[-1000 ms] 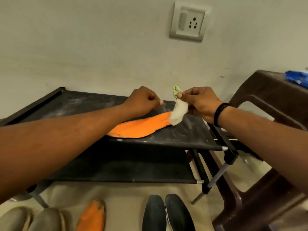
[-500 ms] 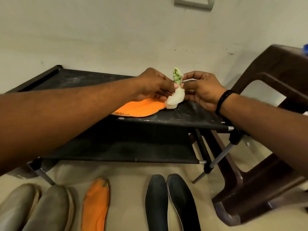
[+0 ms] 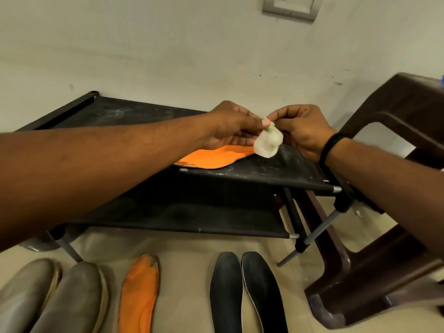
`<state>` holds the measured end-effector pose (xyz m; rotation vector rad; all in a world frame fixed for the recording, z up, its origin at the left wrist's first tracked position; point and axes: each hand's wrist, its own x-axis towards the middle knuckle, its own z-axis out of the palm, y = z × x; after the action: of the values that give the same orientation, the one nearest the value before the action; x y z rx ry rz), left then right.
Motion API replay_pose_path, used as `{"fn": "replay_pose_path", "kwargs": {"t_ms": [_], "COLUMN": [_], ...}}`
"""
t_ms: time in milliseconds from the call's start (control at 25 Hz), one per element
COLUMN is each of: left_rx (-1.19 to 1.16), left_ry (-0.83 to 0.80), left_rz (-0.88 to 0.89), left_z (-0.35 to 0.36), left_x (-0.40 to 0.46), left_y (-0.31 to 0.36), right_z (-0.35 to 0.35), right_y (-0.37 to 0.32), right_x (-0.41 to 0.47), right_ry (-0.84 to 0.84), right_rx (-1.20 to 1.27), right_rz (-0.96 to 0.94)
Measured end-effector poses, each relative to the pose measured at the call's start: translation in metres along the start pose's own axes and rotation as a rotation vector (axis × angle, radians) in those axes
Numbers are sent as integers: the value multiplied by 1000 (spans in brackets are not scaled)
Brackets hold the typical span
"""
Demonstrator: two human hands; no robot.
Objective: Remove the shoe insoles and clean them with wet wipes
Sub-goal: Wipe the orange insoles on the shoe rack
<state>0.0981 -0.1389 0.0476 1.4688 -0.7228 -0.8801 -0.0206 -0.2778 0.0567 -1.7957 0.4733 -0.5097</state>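
While both my hands point(image 3: 271, 123) pinch the wet wipe point(image 3: 268, 143) above the orange insole point(image 3: 216, 158) on the shelf point(image 3: 276, 169), far side w/ me, it could tear or drop if I pull too hard

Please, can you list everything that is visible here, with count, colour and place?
Foam insole on rack: 1, orange, top shelf.
Foam insole on floor: 1, orange, floor.
Flat insoles: 2, black, floor, side by side.
Worn insoles: 2, grey-brown, floor, left.
Crumpled wet wipe: 1, white, above rack.
Fabric shoe rack: 1, black, against wall.
Plastic chair: 1, brown, right.
Wall socket: 1, grey, wall.
Left hand: pinches wipe.
Right hand: pinches wipe; black wristband.
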Motion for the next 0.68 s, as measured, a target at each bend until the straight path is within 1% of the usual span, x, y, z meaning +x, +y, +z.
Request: {"fn": "replay_pose_path", "kwargs": {"t_ms": [80, 160, 240, 280, 320, 360, 440, 480, 560, 640, 680], "left_rx": [0, 0, 146, 253, 346, 418, 609, 738, 966, 1130, 1184], "left_ry": [119, 245, 356, 382, 375, 333, 234, 195, 115, 28, -1], "left_rz": [33, 84, 188, 246, 288, 305, 291, 277, 239, 205, 203], "left_z": [1, 2, 4, 5, 4, 2, -7, -12, -20, -24, -26], "left_x": [2, 3, 4, 4, 3, 1, -3, -6, -14, -24, -29], "left_y": [0, -2, -5, -7, -7, -6, -1, 1, 1, -8, -14], "right_z": [4, 8, 13, 16, 17, 16, 7, 1, -7, -6, -3], "right_y": [-4, -8, -12, -11, -10, -9, -6, -5, -2, 0, 0], "right_x": [2, 1, -3, -3, -3, -1, 3, 5, 5, 1, 2], "right_ry": [1, -58, -68, -33, 21, 78, 138, 123, 39, -39, -55], "right_rx": [61, 173, 168, 134, 83, 3, -208, -320, -564, -845, -934], "right_rz": [14, 62, 68, 57, 37, 8, -65, -98, -171, -288, -331]}}
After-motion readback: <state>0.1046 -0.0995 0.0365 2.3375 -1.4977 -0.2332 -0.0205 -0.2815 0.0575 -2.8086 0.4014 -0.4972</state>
